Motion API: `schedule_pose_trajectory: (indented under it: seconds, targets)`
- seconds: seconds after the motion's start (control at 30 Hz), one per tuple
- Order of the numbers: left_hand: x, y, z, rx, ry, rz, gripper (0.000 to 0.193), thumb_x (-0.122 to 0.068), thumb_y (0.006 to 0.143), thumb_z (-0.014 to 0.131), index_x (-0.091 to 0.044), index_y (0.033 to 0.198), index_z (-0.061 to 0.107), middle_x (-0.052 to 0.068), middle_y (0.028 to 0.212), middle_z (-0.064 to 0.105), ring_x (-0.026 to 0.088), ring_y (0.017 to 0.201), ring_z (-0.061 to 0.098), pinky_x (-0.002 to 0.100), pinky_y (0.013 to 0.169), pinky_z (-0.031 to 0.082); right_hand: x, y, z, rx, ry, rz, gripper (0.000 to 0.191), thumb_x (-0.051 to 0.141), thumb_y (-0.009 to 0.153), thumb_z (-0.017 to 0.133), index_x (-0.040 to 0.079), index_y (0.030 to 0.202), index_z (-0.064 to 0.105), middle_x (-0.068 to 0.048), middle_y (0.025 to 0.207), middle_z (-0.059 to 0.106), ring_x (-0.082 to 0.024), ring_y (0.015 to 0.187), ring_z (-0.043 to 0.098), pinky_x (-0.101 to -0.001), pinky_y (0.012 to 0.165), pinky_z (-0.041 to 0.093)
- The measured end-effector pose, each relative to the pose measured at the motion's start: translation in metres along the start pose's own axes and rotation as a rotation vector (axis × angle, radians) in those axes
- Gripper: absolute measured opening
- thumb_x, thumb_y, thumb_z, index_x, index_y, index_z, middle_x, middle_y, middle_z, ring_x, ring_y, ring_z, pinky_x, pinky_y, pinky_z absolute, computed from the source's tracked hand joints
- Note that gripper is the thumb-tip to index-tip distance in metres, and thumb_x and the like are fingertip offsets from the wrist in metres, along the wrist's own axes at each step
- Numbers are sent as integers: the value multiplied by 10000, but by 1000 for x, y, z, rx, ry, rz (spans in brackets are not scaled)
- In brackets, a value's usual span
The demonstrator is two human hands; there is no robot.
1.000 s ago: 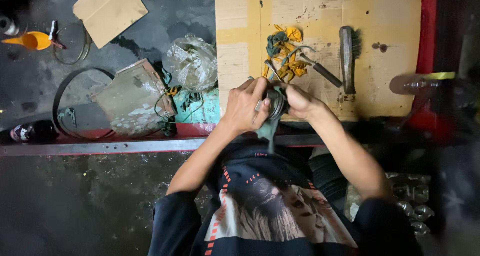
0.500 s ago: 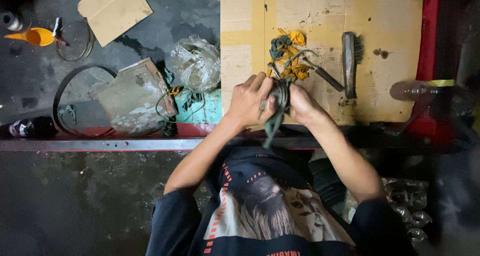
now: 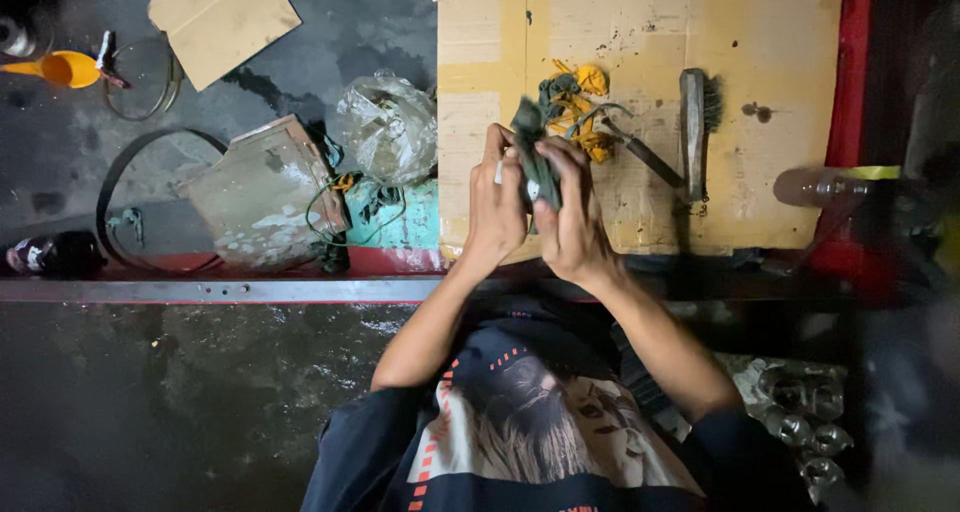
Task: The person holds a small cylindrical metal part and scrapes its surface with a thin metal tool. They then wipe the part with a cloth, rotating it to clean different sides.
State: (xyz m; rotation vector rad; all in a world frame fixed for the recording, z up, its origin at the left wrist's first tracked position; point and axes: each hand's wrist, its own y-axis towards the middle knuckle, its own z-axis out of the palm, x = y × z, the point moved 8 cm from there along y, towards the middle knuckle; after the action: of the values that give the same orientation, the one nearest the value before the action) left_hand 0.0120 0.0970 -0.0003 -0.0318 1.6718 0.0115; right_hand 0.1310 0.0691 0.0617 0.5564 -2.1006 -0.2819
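Dark stained concrete floor (image 3: 150,412) fills left and bottom; flat cardboard sheet (image 3: 760,82) covers 12 to 2 o'clock, red edge (image 3: 855,122) at 3. Metal bar (image 3: 200,291) runs across at 9. Crumpled clear plastic bag (image 3: 385,127) at 11, wire brush (image 3: 693,132) at 1. Right side dark, blurred, hard to read. At centre, left hand (image 3: 497,207) and right hand (image 3: 572,222) both pinch a dark green rag (image 3: 535,157); something small and white inside it, mostly hidden.
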Motion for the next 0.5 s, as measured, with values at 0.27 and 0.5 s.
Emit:
schedule_pose_trajectory:
  seconds: [0.27, 0.5]
  targets:
    - [105, -19, 48, 446, -529, -836, 703, -605, 1061, 177, -65, 1058, 627, 100, 770, 668, 169, 546, 591, 272, 380, 421, -36, -30, 11, 303, -244, -294, 762, 305, 953, 672, -28, 1533, 307, -319, 1462, 400, -480, 1302, 492, -533, 1117, 457]
    - [49, 7, 24, 157, -103, -54, 534, -430, 1192, 268, 27, 1097, 527, 213, 764, 580, 310, 684, 541, 409, 590, 474, -60, -19, 13, 208, 12, 29, 614, 427, 1083, 495, -39, 1463, 374, -244, 1300, 504, -393, 1116, 583, -487, 1002, 497]
